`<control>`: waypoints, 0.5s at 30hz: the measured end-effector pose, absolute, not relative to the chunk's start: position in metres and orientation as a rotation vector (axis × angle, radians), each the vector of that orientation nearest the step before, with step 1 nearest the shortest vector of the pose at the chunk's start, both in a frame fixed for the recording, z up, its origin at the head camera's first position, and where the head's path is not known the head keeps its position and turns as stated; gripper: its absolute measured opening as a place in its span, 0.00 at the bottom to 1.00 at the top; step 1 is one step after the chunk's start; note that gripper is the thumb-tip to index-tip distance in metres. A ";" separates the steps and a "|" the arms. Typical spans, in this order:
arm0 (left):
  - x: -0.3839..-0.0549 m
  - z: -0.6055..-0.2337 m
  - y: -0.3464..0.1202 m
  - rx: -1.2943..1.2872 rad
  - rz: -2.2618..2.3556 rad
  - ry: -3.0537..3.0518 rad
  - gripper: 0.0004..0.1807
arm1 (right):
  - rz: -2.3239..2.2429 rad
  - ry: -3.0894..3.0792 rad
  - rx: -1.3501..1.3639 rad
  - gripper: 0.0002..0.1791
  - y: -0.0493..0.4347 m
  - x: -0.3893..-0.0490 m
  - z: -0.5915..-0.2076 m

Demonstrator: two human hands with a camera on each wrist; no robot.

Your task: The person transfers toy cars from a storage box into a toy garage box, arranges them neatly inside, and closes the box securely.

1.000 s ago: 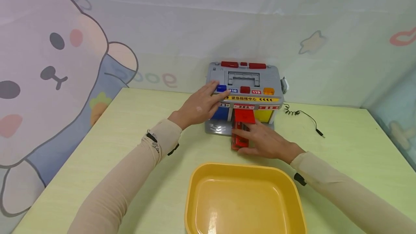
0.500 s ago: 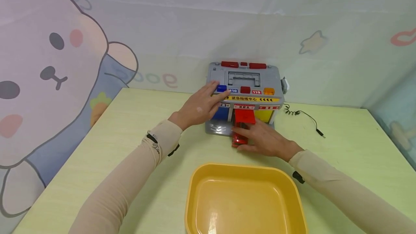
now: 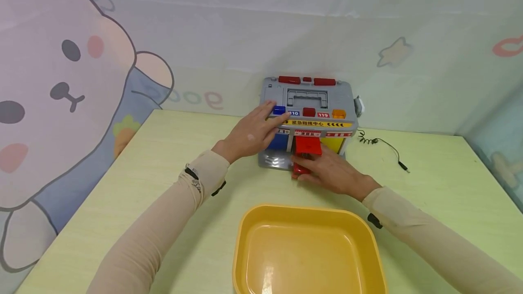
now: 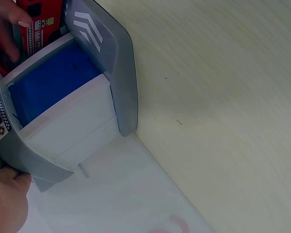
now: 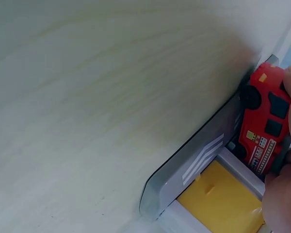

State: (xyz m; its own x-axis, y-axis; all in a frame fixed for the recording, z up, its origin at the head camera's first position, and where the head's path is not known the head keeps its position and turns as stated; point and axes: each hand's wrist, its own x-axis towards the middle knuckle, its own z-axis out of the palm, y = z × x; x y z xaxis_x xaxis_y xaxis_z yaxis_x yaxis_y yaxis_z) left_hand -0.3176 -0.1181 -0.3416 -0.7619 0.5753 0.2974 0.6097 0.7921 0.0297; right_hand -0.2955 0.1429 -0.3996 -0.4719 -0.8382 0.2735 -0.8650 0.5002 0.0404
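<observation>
A grey toy emergency station stands on the table against the wall. Its middle red door is raised, while the blue door and yellow door are down. My left hand rests on the roof's front left corner, fingers extended. In the doorway under the red flap sits a red toy fire truck, partly inside and partly out on the grey ramp. My right hand holds that truck between thumb and fingers, covering much of it in the head view.
A yellow tray lies in front of the station, close to the person. Right of the station, a coiled black cable with a plug trails over the table. A printed cloth wall rises directly behind.
The fire truck has moved away from the person, further into the middle doorway, with my right hand following it. My left hand has stayed on the roof corner.
</observation>
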 end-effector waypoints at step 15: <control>-0.319 -0.344 -0.117 -0.916 -0.207 -2.695 0.27 | 0.221 -2.456 1.425 0.28 0.143 -0.302 -0.403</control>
State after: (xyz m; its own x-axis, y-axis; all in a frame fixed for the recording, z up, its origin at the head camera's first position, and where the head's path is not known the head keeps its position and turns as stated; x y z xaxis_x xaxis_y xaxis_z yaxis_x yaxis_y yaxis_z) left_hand -0.3186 -0.1173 -0.3435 -0.7572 0.5734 0.3130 0.6145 0.7877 0.0434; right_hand -0.3017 0.1432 -0.4026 -0.4672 -0.8220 0.3258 -0.8670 0.4982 0.0137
